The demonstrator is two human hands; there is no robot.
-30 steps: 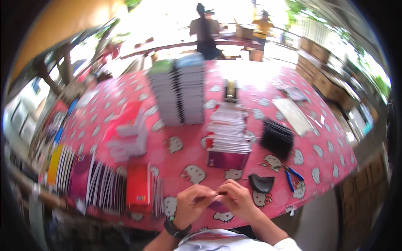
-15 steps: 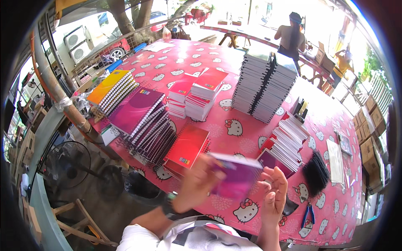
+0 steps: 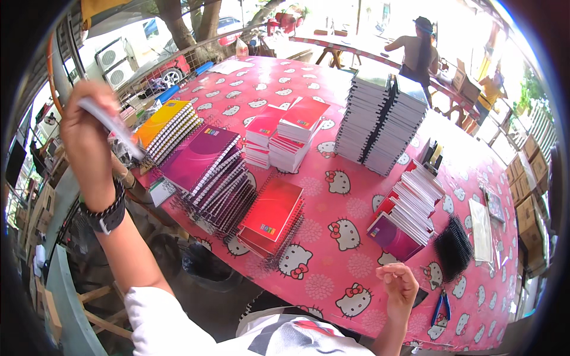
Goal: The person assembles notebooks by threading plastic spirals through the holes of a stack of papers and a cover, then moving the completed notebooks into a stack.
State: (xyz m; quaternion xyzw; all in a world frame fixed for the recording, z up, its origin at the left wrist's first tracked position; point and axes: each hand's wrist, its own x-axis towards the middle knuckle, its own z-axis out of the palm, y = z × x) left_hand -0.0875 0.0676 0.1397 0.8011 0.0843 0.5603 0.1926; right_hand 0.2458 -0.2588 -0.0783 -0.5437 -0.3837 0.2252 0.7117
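Raised over the far left of the table, my left hand (image 3: 89, 130) grips a notebook (image 3: 110, 126), seen nearly edge-on and blurred. Below it stand a stack of yellow spiral notebooks (image 3: 169, 127) and a fanned stack of purple spiral notebooks (image 3: 199, 155). Red spiral notebooks (image 3: 273, 207) lie just in front of those. Near the front edge my right hand (image 3: 399, 291) hovers with loosely bent fingers and nothing visible in them. Unbound books with white page edges (image 3: 409, 204), a bundle of black binding coils (image 3: 452, 248) and blue-handled pliers (image 3: 440, 307) lie close to it.
Smaller red-covered books (image 3: 301, 118) and a tall double stack of spiral-bound books (image 3: 371, 118) stand on the pink table (image 3: 320, 252). A pole (image 3: 127, 178) rises at the left edge. Cardboard boxes (image 3: 528, 202) line the right. Another person (image 3: 418, 56) stands at the back.
My left hand has swung from the front middle to the far upper left, carrying the notebook. My right hand has let go of, or moved apart from, the notebook, and its fingers are more bent.
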